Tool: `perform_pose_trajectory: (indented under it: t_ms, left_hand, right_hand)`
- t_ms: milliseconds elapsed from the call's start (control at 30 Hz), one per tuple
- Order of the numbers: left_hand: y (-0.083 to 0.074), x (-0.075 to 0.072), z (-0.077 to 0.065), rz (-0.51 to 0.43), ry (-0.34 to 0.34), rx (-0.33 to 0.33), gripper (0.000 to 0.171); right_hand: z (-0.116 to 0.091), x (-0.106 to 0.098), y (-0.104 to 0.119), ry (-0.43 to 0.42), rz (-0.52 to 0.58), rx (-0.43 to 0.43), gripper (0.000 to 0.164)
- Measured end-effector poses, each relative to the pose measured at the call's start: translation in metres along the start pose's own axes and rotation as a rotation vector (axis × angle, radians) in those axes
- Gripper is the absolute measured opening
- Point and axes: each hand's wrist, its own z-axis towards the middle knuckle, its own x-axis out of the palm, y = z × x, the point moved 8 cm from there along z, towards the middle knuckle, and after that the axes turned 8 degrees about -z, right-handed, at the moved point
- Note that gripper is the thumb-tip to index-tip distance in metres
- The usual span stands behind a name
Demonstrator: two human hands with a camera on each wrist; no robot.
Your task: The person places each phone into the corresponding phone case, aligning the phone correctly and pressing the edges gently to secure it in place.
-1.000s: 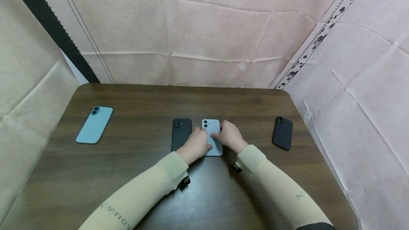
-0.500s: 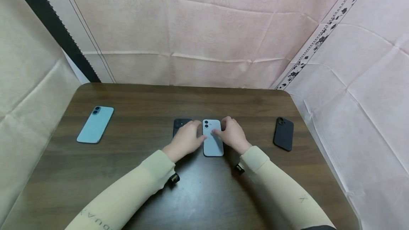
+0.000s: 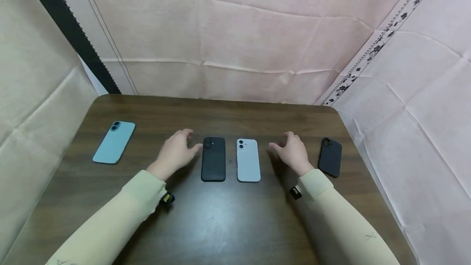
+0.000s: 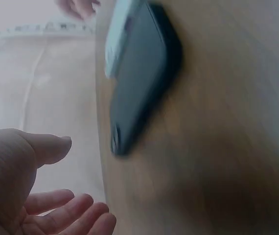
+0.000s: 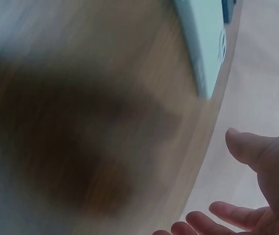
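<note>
Side by side at the middle of the table lie a black smartphone [image 3: 214,160] and a pale blue smartphone [image 3: 248,162], both back side up with a narrow gap between them. My left hand [image 3: 174,152] is just left of the black phone, thumb tip near its edge, fingers relaxed and holding nothing. To the right of the pale blue phone is my right hand [image 3: 292,152], also holding nothing, thumb pointing toward it. The left wrist view shows the black phone [image 4: 142,78] beyond the spread thumb and fingers. In the right wrist view the pale blue phone [image 5: 203,44] is apart from the hand.
A light blue smartphone [image 3: 114,142] lies slanted at the table's left. Another dark smartphone [image 3: 330,157] lies at the right, close beyond my right wrist. The brown wooden table [image 3: 220,232] ends at the back against hanging pale cloth [image 3: 250,40].
Both hands have moved apart: the left came off the phones and went left, uncovering the black phone. The right let go of the pale blue phone and went right.
</note>
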Motion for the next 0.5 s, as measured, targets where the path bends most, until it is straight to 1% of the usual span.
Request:
perform_pose_trajectory:
  t_ms: [133, 267, 400, 500]
  left_hand:
    - [0.03, -0.021, -0.003, 0.078, -0.041, -0.034, 0.068]
    - [0.061, -0.042, -0.008, 0.147, -0.067, -0.06, 0.08]
    - [0.091, -0.057, -0.01, 0.2, -0.069, -0.1, 0.09]
    - [0.112, -0.068, -0.011, 0.238, -0.054, -0.158, 0.098]
  right_hand:
    - [0.001, -0.01, -0.025, -0.029, -0.054, 0.033, 0.078]
    - [0.002, -0.019, -0.054, -0.064, -0.121, 0.103, 0.084]
    - [0.003, -0.026, -0.079, -0.069, -0.152, 0.175, 0.088]
    - [0.002, -0.03, -0.091, -0.058, -0.158, 0.209, 0.089]
